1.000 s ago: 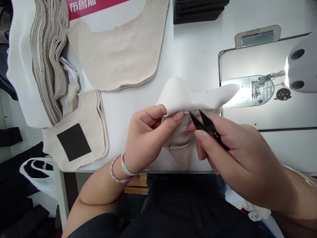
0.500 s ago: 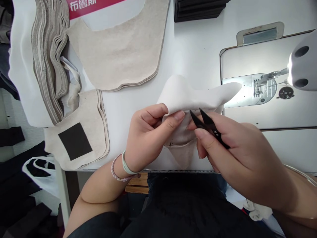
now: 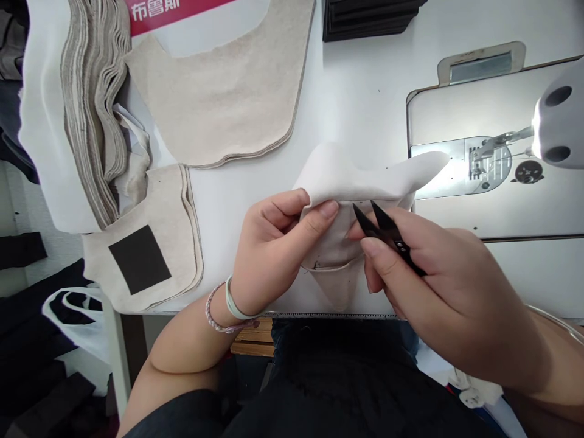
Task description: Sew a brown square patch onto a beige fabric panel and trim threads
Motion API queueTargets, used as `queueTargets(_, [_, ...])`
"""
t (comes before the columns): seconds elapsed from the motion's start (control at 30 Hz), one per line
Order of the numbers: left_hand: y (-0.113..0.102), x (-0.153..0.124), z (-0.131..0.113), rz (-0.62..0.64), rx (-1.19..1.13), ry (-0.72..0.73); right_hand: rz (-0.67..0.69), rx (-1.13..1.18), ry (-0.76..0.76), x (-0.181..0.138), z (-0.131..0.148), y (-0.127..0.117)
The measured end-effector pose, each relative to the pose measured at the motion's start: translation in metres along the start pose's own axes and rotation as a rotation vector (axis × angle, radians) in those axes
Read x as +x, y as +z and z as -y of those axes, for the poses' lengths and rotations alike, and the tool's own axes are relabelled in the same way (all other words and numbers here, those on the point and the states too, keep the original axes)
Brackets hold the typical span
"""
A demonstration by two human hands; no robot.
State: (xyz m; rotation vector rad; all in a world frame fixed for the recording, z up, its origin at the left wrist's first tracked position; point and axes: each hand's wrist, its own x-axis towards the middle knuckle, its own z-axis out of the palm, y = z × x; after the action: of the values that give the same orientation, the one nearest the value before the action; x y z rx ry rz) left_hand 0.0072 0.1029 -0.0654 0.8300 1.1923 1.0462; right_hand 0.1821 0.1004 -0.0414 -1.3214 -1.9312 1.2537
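My left hand (image 3: 274, 249) pinches a folded cream fabric piece (image 3: 347, 176) between thumb and fingers at the near edge of the white table (image 3: 356, 91). My right hand (image 3: 433, 286) grips small black thread snips (image 3: 387, 234), their blades apart and pointing up-left at the fabric's folded edge. The fabric's far corner reaches toward the sewing machine's needle plate (image 3: 483, 164). A lower flap of the fabric hangs between both hands.
Beige cut fabric pieces (image 3: 228, 103) lie at the back left, beside a thick stack of layered pieces (image 3: 91, 103). A small stack with a black square patch (image 3: 139, 258) sits at the left front. The sewing machine head (image 3: 559, 118) stands at the right. A black object (image 3: 369, 18) is at the back.
Nearly nothing differs; the hands, the fabric and the snips keep their places, with only a slight shift of the view.
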Motion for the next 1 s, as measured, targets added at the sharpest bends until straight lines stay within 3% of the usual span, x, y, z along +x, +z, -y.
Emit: queueTargets(1.0, [0.0016,-0.0002,-0.0014,0.019,-0.036,-0.028,-0.016,-0.073,-0.006,0.0018,0.003,-0.001])
